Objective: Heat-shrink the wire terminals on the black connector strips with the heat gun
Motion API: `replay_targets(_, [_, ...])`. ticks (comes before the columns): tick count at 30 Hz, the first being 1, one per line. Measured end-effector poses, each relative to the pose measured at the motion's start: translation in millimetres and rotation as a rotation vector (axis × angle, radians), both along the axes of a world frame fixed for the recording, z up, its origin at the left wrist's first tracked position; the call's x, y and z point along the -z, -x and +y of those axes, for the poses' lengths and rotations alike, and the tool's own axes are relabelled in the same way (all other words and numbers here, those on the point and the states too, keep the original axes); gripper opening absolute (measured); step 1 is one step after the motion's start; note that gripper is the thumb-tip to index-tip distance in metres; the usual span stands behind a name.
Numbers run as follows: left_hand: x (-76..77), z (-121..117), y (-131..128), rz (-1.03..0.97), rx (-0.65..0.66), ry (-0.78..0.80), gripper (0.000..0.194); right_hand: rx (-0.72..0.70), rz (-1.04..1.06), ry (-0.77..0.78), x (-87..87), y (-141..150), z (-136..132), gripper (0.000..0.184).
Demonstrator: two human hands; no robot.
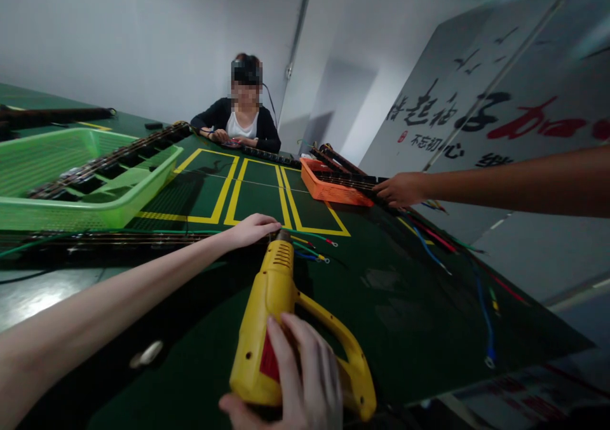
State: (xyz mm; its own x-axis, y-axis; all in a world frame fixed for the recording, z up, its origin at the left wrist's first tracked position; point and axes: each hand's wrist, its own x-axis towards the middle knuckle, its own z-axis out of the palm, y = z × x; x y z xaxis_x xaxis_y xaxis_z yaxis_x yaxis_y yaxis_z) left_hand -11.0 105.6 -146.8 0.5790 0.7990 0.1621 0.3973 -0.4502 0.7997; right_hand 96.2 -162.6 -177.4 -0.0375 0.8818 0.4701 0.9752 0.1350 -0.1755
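My right hand (pixel 305 376) is wrapped round the body of a yellow heat gun (pixel 267 296), whose nozzle points away from me. Ahead of the nozzle, my left hand (pixel 254 229) has its fingers closed on a long dark wire harness (pixel 166 242) lying across the table. Out of the harness, just right of the nozzle, come green, red and blue wires with ring terminals (pixel 326 260). The nozzle's tip sits close beside my left fingertips; I cannot tell whether it touches the harness.
A green basket (pixel 90 215) holding another harness stands at left. At right, another person's hand (pixel 403 189) grips a harness over an orange basket (pixel 328 192). A second person (pixel 245 119) sits across the table. Loose coloured wires (pixel 486 315) hang near the right edge.
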Motion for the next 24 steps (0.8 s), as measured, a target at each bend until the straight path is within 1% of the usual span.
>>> replay_targets(3, [-0.3,-2,-1,-0.001,0.003,-0.013,0.052,0.078,0.007,0.006,-3.5,-13,11,0.126])
replay_targets(4, [-1.0,-3,-1,0.001,0.007,-0.018,0.052,0.084,0.010,0.025,-4.7,-15,14,0.136])
replay_targets(5, [-1.8,-4,-1,0.003,0.012,-0.024,0.052,0.075,0.010,0.055,-5.7,-17,16,0.142])
replay_targets(6, [-2.4,-5,-1,0.005,0.015,-0.030,0.052,0.058,0.006,0.091,-6.5,-19,19,0.142])
replay_targets(7, [-2.9,-5,-1,0.006,0.017,-0.032,0.051,0.039,-0.004,0.126,-6.6,-21,21,0.138])
replay_targets(9, [-2.8,-5,-1,0.011,0.014,-0.027,0.051,0.006,-0.049,0.166,-3.7,-24,25,0.120])
replay_targets(10, [-2.4,-5,-1,0.015,0.011,-0.021,0.050,0.007,-0.078,0.151,-0.2,-26,27,0.114])
replay_targets(11, [-2.0,-4,-1,0.017,0.010,-0.015,0.050,0.022,-0.104,0.116,4.7,-27,29,0.113])
replay_targets(14, [-1.1,-3,-1,0.016,0.012,-0.006,0.049,0.074,-0.142,-0.020,23.3,-30,36,0.118])
replay_targets(17, [-2.4,-4,-1,0.015,0.022,-0.013,0.050,0.057,-0.156,-0.050,35.4,-37,39,0.115])
replay_targets(20, [-4.6,-6,-1,0.019,0.014,-0.009,0.050,0.012,-0.152,-0.038,33.7,-49,39,0.115])
replay_targets(24, [-6.4,-8,-1,0.021,0.011,0.009,0.052,-0.011,-0.141,0.019,20.8,-70,34,0.116])
